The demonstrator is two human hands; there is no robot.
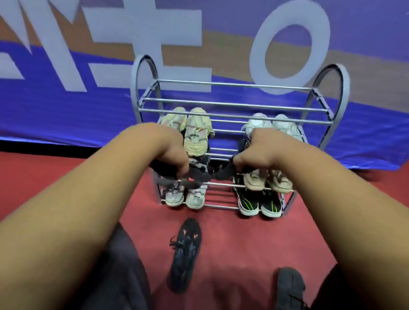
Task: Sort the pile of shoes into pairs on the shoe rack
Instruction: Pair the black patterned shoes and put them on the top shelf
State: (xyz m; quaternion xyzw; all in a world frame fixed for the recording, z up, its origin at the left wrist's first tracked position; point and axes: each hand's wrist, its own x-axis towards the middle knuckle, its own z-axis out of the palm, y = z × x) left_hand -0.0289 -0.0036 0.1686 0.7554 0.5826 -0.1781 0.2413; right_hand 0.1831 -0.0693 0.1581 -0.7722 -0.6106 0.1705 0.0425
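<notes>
A grey metal shoe rack (234, 104) stands on the red floor against a blue banner. Its upper shelf holds a cream pair (197, 132) at left and a white pair (278, 125) at right. Lower down sit a beige pair (268, 181), a white-grey pair (185, 197) and a black-green pair (259, 204). My left hand (169, 152) grips a dark shoe (195, 173) at the middle shelf. My right hand (258, 154) grips another dark shoe (224, 172) beside it. A black shoe with orange marks (184, 252) lies on the floor in front.
The rack's top shelf holds nothing. My own dark-shod foot (288, 298) and dark trouser legs fill the bottom of the view. The blue banner with large white letters (74, 99) hangs right behind the rack.
</notes>
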